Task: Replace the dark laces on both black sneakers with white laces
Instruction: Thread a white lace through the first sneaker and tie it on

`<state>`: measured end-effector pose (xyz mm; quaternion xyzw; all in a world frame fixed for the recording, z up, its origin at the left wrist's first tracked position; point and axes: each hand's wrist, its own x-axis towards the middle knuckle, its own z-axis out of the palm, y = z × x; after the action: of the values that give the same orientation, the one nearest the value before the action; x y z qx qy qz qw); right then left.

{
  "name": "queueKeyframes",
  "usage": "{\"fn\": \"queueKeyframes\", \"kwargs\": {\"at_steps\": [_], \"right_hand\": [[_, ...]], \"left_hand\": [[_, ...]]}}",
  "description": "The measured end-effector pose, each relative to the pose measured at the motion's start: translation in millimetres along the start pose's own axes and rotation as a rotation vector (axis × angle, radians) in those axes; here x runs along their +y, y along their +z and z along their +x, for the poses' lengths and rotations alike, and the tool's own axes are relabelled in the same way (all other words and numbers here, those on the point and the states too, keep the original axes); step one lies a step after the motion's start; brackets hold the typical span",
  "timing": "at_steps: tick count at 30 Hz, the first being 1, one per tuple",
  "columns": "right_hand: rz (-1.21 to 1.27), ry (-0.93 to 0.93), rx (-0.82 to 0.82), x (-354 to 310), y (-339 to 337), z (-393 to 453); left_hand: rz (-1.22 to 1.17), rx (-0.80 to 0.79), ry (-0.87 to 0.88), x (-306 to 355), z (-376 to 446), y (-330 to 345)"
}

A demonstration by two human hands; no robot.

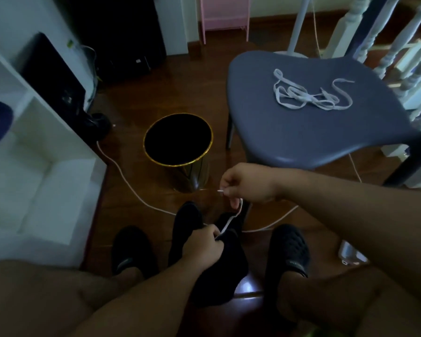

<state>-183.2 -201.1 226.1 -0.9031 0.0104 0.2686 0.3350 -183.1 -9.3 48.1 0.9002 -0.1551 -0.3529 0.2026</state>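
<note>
1. Your right hand point(247, 182) pinches the tip of a white lace point(231, 220), its fingers point(233, 201) curled round it and drawing it up and away from the shoe.

2. Your left hand point(203, 249) grips the black sneaker point(219, 268) held between your knees, fingers closed on its upper just where the lace comes out. Which eyelet the lace runs through cannot be told in this dim light.

3. The lace stretches from the left fingers up to the right fingers, slightly slack and curving near the top.

4. A second black sneaker point(188, 215) lies on the floor just beyond your left fingers, touching the one you hold. No white shows on it, so it looks not yet re-laced.

5. A second white lace point(309, 94) lies in a loose tangle on the grey chair point(314, 132), well beyond your right fingers.

6. A black bin point(178, 139) with a gold rim stands on the floor beyond both hands; what is inside cannot be seen.

7. Judged from this, the task is in its early half: no dark lace shows on the held shoe, the white one is only started, and the other shoe with its lace is yet to come.
</note>
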Motion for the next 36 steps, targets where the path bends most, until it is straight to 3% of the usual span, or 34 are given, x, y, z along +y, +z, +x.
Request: {"fn": "queueKeyframes", "kwargs": {"at_steps": [7,12,15,19,22,26,29,33,36], "right_hand": [[0.018,-0.12,0.265,-46,-46,-21],[0.211,-0.162,0.509,-78,-81,-63],[0.283,-0.233,0.57,-95,-89,-91],[0.148,-0.332,0.562,-113,-80,-100],[0.164,-0.345,0.51,-128,-67,-89],[0.092,-0.193,0.553,-122,-70,-73],[-0.034,-0.073,0.593,-111,-78,-67],[-0.064,-0.208,0.754,-113,-80,-72],[-0.126,-0.269,0.798,-117,-83,-81]], "left_hand": [[-0.003,-0.055,0.105,30,-21,-130],[-0.23,0.163,0.322,64,-75,-248],[-0.359,0.288,0.437,86,-116,-298],[-0.523,0.48,0.471,91,-140,-315],[-0.941,0.448,0.38,97,-132,-299],[-1.111,0.42,0.342,116,-125,-288],[-1.081,0.448,0.347,118,-120,-290],[-0.724,0.456,0.358,111,-119,-298],[-0.605,0.417,0.38,104,-122,-300]]}}
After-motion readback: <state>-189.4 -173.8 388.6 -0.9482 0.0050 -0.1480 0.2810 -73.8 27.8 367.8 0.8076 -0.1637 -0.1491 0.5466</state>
